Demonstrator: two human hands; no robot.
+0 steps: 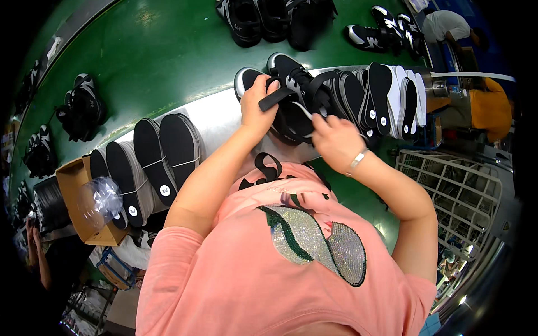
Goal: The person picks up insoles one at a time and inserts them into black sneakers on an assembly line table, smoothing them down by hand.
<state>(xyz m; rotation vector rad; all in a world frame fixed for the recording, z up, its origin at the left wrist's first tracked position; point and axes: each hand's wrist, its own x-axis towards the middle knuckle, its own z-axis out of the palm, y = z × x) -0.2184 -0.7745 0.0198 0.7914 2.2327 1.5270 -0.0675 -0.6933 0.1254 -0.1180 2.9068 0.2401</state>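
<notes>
A black shoe [291,124] with its heel toward me lies at the near edge of the bench. Its silver-grey toe shows beyond my left hand [259,107], whose fingers are closed round the front of the shoe by a flat black flap [276,99]. I cannot tell if that flap is the tongue. My right hand [338,142], slightly blurred, has its fingers pinched at the shoe's opening, at the end of a thin white strip [303,108]. Right beside this shoe stands a second black shoe [291,70] with its laces and strap. The shoe's inside is mostly hidden.
Stacks of black insoles [348,92] and white insoles [399,84] stand at right; tied insole bundles [180,140] stand at left by a cardboard box [73,196]. More shoes [244,22] sit on the green bench [168,50]. A wire rack [454,190] is at lower right. Other people work nearby.
</notes>
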